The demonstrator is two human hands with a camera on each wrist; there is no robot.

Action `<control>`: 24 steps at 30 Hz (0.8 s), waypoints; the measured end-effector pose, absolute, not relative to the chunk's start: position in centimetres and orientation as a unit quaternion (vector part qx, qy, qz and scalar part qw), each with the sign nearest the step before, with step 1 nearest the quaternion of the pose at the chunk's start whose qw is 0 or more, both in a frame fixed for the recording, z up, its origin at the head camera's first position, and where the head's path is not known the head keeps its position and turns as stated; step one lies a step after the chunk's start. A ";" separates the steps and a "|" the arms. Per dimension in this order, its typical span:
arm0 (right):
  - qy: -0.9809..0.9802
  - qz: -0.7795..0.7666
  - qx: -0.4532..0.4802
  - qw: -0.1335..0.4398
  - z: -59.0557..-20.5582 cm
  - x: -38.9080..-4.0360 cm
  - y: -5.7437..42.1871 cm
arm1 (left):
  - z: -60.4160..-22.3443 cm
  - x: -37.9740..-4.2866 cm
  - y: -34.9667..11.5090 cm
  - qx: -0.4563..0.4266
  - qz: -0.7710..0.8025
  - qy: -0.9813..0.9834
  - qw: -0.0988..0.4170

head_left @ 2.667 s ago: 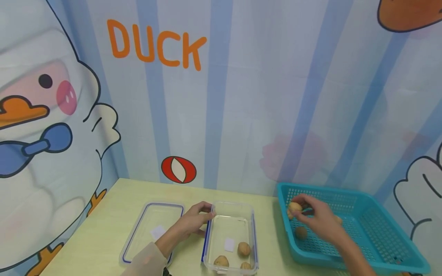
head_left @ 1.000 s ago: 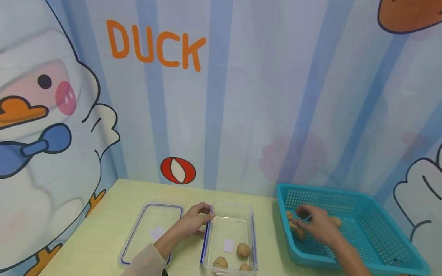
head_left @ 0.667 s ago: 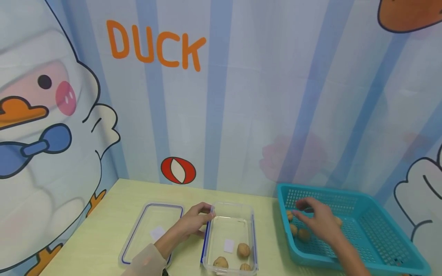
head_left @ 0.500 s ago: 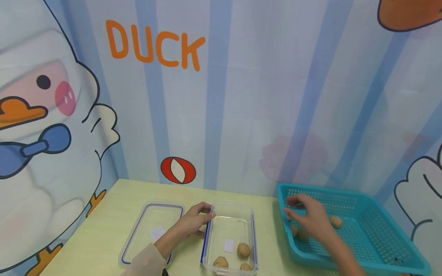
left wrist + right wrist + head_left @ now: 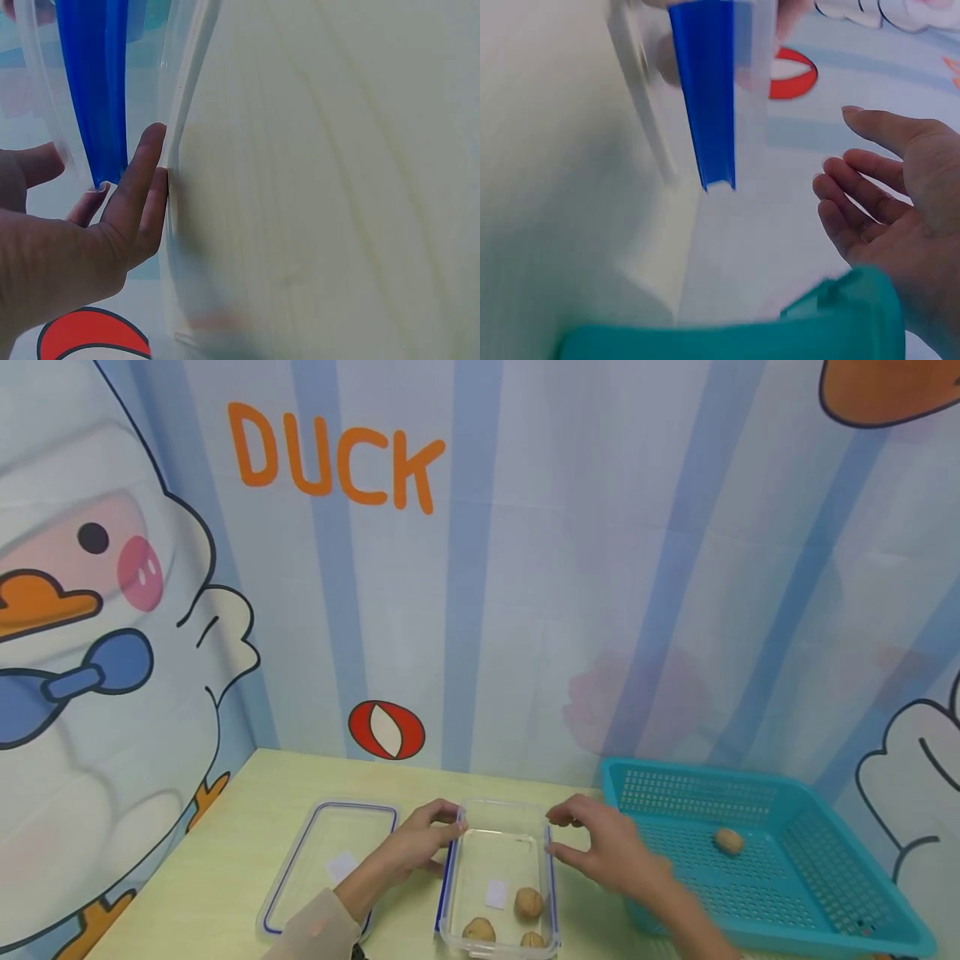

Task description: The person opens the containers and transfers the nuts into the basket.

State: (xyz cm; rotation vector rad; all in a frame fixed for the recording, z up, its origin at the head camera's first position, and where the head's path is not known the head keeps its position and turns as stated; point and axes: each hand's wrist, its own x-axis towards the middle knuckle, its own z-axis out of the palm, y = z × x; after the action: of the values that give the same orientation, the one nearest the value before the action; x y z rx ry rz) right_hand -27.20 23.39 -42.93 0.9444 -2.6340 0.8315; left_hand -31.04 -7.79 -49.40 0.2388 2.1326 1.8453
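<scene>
Walnuts [image 5: 528,904] are held in a clear box [image 5: 501,857] pinched by the left hand [image 5: 417,843]; the right hand [image 5: 609,850] is held near it, fingers [image 5: 863,189] spread.

On the tabletop [image 5: 427,781], the lid [image 5: 315,864] is on the left, the box [image 5: 491,856] in the middle and the basket [image 5: 776,877] on the right, with the cloth [image 5: 517,610] behind them all. Three nuts [image 5: 528,903] lie in the near end of the box, and one nut [image 5: 728,841] lies in the basket. The left hand [image 5: 416,842] is at the box's far left side, and the right hand [image 5: 609,845] is by its far right side.
</scene>
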 end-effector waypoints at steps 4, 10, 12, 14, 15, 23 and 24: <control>-0.889 0.269 0.364 0.071 -43.7 -27.2 22.2 | -49.3 -31.0 -7.8 0.084 0.643 0.745 0.156; -0.894 0.219 0.390 0.000 -44.5 -27.3 20.9 | -49.3 -31.0 -7.8 0.089 0.642 0.746 0.153; -0.896 0.206 0.393 -0.027 -44.6 -27.4 20.5 | -49.3 -31.0 -7.7 0.089 0.643 0.745 0.152; -0.897 0.197 0.392 -0.051 -44.7 -27.5 20.1 | -49.3 -31.0 -7.7 0.088 0.645 0.744 0.152; -0.897 0.192 0.394 -0.055 -44.7 -27.5 20.0 | -49.3 -31.0 -7.7 0.088 0.644 0.745 0.151; -0.894 0.134 0.425 -0.050 -44.9 -27.5 19.4 | -49.1 -30.8 -7.7 0.082 0.641 0.748 0.149; -0.895 0.128 0.424 -0.053 -45.0 -27.4 19.4 | -49.1 -30.8 -7.6 0.082 0.643 0.746 0.151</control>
State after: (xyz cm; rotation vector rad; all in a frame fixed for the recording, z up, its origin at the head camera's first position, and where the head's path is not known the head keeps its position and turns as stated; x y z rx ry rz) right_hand -27.44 19.43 -44.98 1.3798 -2.9105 0.4166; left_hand -30.79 -7.65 -49.11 0.2353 2.1415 1.8466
